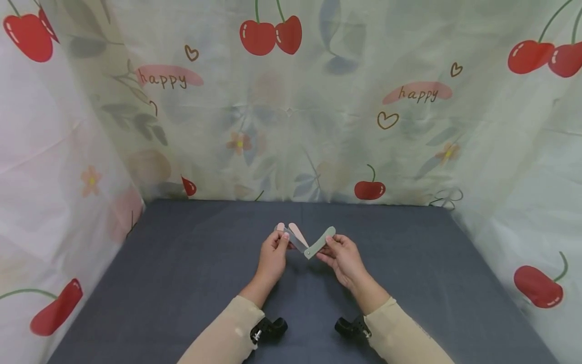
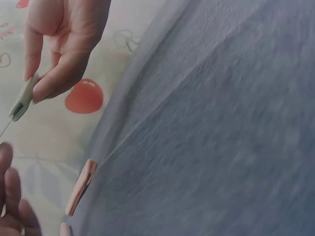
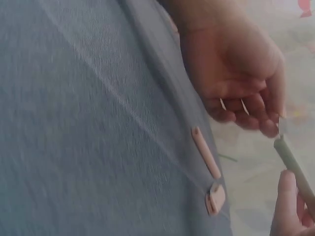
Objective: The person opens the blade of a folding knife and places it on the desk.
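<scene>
A folding knife with a pale green handle (image 1: 320,242) and a grey metal blade (image 1: 295,241) is held above the dark cloth, swung well out of its handle. My left hand (image 1: 272,253) pinches the blade between thumb and fingers. The handle is gripped by my right hand (image 1: 346,258), with the thumb along its near side. In the left wrist view, the slot in the green handle (image 2: 22,101) shows. Behind the knife lie two pink pieces: a long slim one (image 3: 206,152) and a shorter one (image 3: 215,200); the left hand partly hides the shorter one in the head view.
Dark grey cloth (image 1: 182,293) covers the table. Around its back and sides hangs a pale curtain (image 1: 291,126) printed with cherries, leaves and words. Black mounts (image 1: 270,329) sit at both wrists, against beige sleeves (image 1: 227,328).
</scene>
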Motion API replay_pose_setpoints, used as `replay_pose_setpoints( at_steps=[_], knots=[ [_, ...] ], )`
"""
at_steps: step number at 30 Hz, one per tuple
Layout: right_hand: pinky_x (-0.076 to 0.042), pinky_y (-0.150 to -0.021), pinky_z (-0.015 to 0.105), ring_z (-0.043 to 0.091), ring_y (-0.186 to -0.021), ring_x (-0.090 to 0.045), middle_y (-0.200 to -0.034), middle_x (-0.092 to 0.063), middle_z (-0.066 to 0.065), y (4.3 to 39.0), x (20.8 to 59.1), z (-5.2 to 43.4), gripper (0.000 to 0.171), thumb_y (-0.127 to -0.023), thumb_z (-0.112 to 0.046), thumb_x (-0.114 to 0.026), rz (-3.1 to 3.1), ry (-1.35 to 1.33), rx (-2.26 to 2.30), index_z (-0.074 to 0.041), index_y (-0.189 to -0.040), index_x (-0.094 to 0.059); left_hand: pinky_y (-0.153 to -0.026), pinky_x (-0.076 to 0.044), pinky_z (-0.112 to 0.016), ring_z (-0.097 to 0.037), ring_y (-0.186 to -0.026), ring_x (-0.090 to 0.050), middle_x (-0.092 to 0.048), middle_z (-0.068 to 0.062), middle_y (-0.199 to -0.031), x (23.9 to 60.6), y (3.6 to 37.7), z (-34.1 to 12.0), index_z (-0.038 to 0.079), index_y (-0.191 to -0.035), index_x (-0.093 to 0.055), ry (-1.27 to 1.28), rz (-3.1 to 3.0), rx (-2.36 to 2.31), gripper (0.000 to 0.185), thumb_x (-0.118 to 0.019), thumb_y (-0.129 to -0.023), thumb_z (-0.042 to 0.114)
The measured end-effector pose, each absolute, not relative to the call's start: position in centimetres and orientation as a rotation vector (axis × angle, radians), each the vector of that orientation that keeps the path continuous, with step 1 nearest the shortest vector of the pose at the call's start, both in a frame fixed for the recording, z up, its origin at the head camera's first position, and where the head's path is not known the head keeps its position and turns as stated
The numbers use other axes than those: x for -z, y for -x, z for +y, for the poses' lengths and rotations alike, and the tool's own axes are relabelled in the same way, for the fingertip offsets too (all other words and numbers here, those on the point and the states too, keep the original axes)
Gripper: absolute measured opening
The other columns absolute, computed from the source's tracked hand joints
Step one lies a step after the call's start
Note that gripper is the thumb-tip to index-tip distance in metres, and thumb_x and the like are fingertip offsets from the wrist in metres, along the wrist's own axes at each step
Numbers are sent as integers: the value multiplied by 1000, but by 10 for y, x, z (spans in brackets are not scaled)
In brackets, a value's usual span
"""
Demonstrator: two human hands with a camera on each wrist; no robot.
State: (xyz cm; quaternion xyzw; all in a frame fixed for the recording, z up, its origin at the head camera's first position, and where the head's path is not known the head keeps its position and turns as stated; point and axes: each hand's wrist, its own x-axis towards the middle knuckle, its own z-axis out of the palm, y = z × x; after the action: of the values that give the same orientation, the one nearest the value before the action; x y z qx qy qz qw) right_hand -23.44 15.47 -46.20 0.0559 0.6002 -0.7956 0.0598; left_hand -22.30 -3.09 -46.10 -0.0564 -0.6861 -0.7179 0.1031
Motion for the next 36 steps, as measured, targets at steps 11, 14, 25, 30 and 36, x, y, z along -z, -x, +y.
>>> replay_pose_setpoints(
  at_steps=[11, 14, 25, 30, 36],
  knots=[
    [-59, -76, 37, 17, -76, -68, -89, -66, 9, 243, 465, 167, 20, -101, -2, -55, 1941, 35, 2193, 5, -118, -46, -70, -54, -36, -20, -68, -62, -69, -13, -81, 480, 249, -46, -9, -99, -56, 55, -2116, 2211, 13, -65, -92, -3],
    [-59, -74, 37, 19, -76, -68, -88, -67, 12, 247, 461, 172, 19, -102, -6, -56, 1992, 95, 2098, 7, -115, -50, -66, -52, -33, -16, -64, -60, -70, -14, -79, 484, 256, -54, -6, -97, -56, 84, -2218, 2203, 14, -68, -90, -1],
    [-58, -66, 33, 16, -67, -65, -82, -68, 15, 265, 450, 196, 7, -97, -5, -59, 1945, 365, 1754, 2, -97, -62, -66, -54, -35, -14, -61, -60, -71, -7, -74, 472, 263, -81, 2, -84, -53, 432, -2506, 2256, 15, -64, -95, 1],
    [-58, -67, 32, 15, -67, -65, -83, -70, 13, 271, 453, 200, 10, -97, -6, -61, 1943, 412, 1658, 3, -102, -61, -64, -52, -33, -14, -58, -58, -72, -6, -73, 467, 265, -83, 2, -86, -54, 468, -2609, 2188, 15, -66, -94, 4],
    [-58, -70, 32, 15, -71, -65, -84, -70, 11, 273, 451, 202, 14, -99, -8, -61, 1962, 387, 1682, 5, -105, -60, -64, -49, -34, -14, -60, -59, -72, -6, -75, 466, 267, -84, 6, -84, -50, 457, -2598, 2203, 20, -65, -96, 5]
  ],
)
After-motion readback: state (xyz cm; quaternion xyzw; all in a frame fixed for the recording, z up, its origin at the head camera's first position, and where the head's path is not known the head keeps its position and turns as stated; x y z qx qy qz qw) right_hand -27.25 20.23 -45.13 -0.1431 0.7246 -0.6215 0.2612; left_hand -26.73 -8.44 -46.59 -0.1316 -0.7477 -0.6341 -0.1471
